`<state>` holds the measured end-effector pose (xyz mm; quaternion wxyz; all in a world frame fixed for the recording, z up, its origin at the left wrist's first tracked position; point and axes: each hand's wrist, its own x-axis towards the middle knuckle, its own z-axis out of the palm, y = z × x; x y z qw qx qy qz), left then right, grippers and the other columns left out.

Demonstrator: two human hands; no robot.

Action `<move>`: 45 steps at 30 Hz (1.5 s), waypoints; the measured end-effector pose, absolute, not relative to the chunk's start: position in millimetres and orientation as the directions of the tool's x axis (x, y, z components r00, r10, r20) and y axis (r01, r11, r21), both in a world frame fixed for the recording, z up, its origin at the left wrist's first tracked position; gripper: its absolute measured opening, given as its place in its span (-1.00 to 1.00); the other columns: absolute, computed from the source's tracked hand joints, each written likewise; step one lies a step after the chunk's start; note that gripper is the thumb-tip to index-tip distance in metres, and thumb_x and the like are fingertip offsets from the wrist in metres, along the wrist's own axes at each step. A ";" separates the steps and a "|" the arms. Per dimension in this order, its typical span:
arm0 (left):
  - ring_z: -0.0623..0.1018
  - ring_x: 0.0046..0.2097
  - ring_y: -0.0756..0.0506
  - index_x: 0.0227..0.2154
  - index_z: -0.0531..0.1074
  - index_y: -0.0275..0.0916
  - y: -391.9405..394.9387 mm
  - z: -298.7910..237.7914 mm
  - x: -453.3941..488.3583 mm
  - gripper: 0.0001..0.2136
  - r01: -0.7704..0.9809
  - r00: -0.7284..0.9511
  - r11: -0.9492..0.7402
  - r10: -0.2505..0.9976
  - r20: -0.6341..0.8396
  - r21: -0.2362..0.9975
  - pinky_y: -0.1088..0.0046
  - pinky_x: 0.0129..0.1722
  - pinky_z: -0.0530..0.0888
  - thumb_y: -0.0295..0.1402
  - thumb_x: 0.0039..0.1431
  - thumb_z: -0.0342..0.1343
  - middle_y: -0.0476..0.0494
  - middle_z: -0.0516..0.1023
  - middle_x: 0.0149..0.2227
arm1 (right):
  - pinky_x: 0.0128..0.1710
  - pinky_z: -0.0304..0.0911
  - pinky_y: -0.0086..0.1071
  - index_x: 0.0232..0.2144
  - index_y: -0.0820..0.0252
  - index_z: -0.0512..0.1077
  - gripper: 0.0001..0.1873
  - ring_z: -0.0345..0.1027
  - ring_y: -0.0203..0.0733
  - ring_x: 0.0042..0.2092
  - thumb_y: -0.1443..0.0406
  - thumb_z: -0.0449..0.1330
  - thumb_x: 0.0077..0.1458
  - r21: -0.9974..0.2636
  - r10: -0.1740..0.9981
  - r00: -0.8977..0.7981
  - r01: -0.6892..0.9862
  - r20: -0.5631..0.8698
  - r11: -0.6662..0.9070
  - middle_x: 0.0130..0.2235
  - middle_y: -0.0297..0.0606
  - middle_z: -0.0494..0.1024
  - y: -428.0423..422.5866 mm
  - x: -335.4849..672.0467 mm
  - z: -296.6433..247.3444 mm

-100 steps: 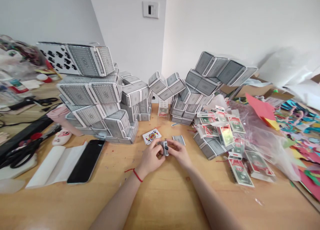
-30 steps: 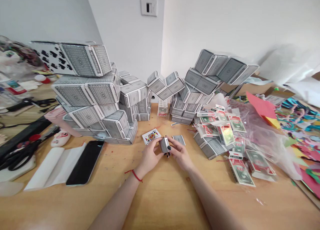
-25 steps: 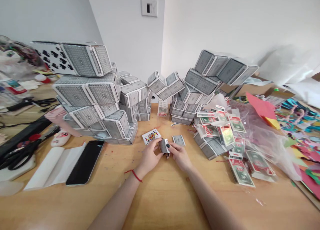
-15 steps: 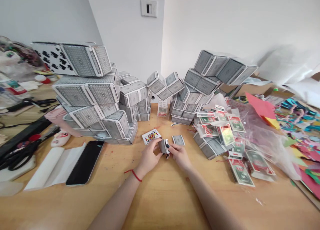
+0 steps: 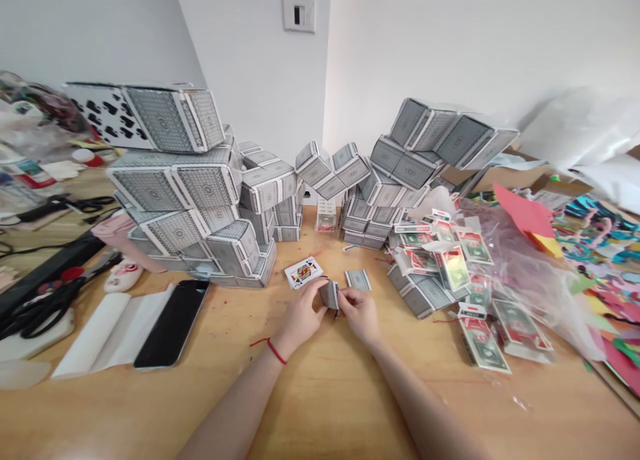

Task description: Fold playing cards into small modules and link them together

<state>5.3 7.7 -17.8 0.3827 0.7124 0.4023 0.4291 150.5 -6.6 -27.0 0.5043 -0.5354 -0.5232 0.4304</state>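
Note:
Between my two hands is a grey-backed playing card [image 5: 329, 295], held just above the wooden table; it looks bent, and whether it is one card or more I cannot tell. My left hand [image 5: 303, 311] pinches its left side. My right hand [image 5: 359, 313] grips its right edge with closed fingertips. Just beyond my left hand lies a face-up stack of cards [image 5: 303, 273] with a picture card on top. Behind my right hand a grey-backed card [image 5: 359, 280] lies flat on the table.
Block stacks made of cards rise at left [image 5: 180, 187] and right [image 5: 400, 160], bridged by V-shaped blocks [image 5: 333, 170]. A phone [image 5: 173, 323] and black scissors [image 5: 45, 307] lie left. Red-green card boxes [image 5: 483, 343] and coloured paper [image 5: 525, 210] cover the right.
The card in my hands has turned, so more of its grey back faces me and its white edge shows less. My right fingers have shifted slightly along its right side.

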 end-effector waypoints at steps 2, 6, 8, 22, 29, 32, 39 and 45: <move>0.28 0.05 -0.14 -0.10 0.27 -0.16 8.0 -18.9 6.1 -0.55 0.245 0.291 -0.377 0.907 0.303 0.893 0.16 0.05 0.22 -0.59 -0.12 0.05 -0.16 0.32 -0.02 | -0.57 0.17 -0.38 -0.57 0.16 0.46 -0.69 0.25 -0.25 -0.58 0.08 0.09 -0.04 -0.982 0.991 0.062 0.159 0.118 0.107 -0.59 -0.30 0.41 -6.2 151.3 -24.7; 0.28 0.06 -0.14 -0.08 0.25 -0.16 10.4 -21.6 5.1 -0.53 0.249 0.253 -0.368 0.918 0.307 0.896 0.18 0.04 0.23 -0.58 -0.13 0.06 -0.17 0.31 -0.01 | -0.43 0.22 -0.32 -0.47 0.18 0.48 -0.62 0.29 -0.20 -0.50 0.08 -0.02 0.04 -0.983 0.990 -0.021 0.125 0.136 0.138 -0.58 -0.28 0.43 -7.0 152.7 -19.4; 0.29 0.05 -0.14 -0.08 0.25 -0.15 11.6 -22.0 3.6 -0.53 0.262 0.243 -0.365 0.921 0.305 0.894 0.20 0.03 0.24 -0.57 -0.12 0.06 -0.16 0.32 -0.01 | -0.39 0.24 -0.30 -0.32 0.19 0.47 -0.64 0.30 -0.19 -0.47 0.10 -0.02 0.05 -0.990 0.991 -0.061 0.073 0.119 0.123 -0.54 -0.28 0.45 -8.5 152.6 -18.3; 0.30 0.04 -0.17 -0.12 0.33 -0.12 8.3 -18.5 3.0 -0.56 0.282 0.182 -0.375 0.925 0.334 0.883 0.18 0.06 0.19 -0.53 -0.15 0.09 -0.12 0.35 -0.02 | -0.43 0.24 -0.31 -0.17 0.09 0.42 -0.68 0.30 -0.19 -0.49 0.26 0.06 -0.02 -0.959 0.980 -0.062 0.205 0.186 0.195 -0.51 -0.32 0.47 -12.9 148.8 -24.6; 0.26 0.05 -0.16 -0.06 0.28 -0.14 5.1 -5.9 1.3 -0.54 0.365 0.319 -0.494 0.863 0.392 0.789 0.20 0.07 0.18 -0.51 -0.10 0.05 -0.15 0.31 -0.01 | -0.55 0.19 -0.41 -0.34 0.18 0.39 -0.81 0.27 -0.28 -0.56 0.23 0.09 -0.03 -0.991 0.993 -0.063 0.083 0.096 0.101 -0.57 -0.36 0.42 -11.9 152.3 -22.9; 0.22 0.08 -0.17 -0.02 0.24 -0.14 2.9 2.7 -0.7 -0.52 0.327 0.422 -0.551 0.812 0.403 0.767 0.21 0.09 0.13 -0.50 -0.09 0.05 -0.16 0.27 0.02 | -0.69 0.08 -0.49 -0.42 0.20 0.28 -0.77 0.18 -0.36 -0.68 0.14 0.11 -0.05 -1.000 0.998 -0.069 -0.015 -0.011 -0.012 -0.66 -0.43 0.35 -9.1 151.1 -21.9; 0.42 -0.20 -0.08 -0.18 0.27 -0.24 5.9 -13.3 7.2 -0.75 0.328 0.165 -0.293 0.954 0.250 0.898 0.40 -0.23 0.35 -0.32 0.05 -0.03 -0.16 0.43 -0.23 | -0.68 0.15 -0.51 -0.33 0.16 0.14 -0.64 0.29 -0.34 -0.65 0.05 0.11 -0.07 -0.976 0.967 -0.253 -0.194 -0.043 -0.094 -0.61 -0.44 0.38 -10.6 144.2 -17.3; 0.44 -0.42 -0.03 -0.44 0.29 -0.26 7.1 -23.6 9.6 -0.78 0.505 0.141 -0.274 0.962 0.235 0.819 0.51 -0.47 0.30 -0.24 0.12 -0.16 -0.09 0.45 -0.48 | -0.71 0.07 -0.53 -0.38 0.14 0.11 -0.70 0.24 -0.37 -0.68 0.08 0.06 -0.01 -0.988 0.944 -0.325 -0.119 -0.051 -0.094 -0.61 -0.44 0.39 -15.2 139.3 -17.6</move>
